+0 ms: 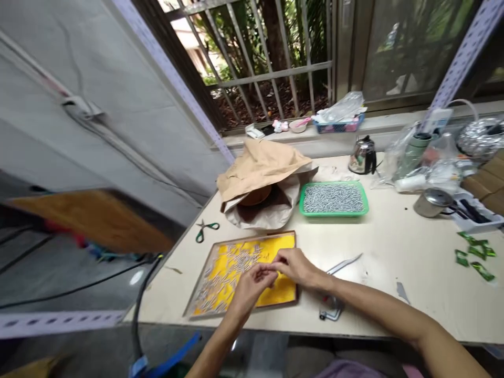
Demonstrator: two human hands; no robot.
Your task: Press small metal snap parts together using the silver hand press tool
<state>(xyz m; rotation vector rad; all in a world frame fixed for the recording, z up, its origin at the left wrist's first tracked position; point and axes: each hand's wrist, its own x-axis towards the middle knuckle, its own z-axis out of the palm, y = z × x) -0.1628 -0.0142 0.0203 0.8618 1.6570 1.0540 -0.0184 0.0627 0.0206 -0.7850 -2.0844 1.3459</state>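
My left hand [255,282] and my right hand [294,266] meet fingertip to fingertip above a shallow tray [294,242] with a yellow bottom. Both are closed in a pinch; whatever lies between the fingers is too small to make out. Many small silvery metal pins [240,261] lie scattered over the tray's left and middle part. Beneath my right forearm are long-nosed tweezers or a similar metal tool [345,263] and a small metal clamp-like piece [333,314], partly hidden by the arm.
A green basket [334,214] full of silvery pins stands behind the tray, beside an open brown paper bag [263,163]. Scissors [201,229] lie at the left edge. Toward the right are a kettle [362,155], a metal cup [431,202] and green wrappers [477,249].
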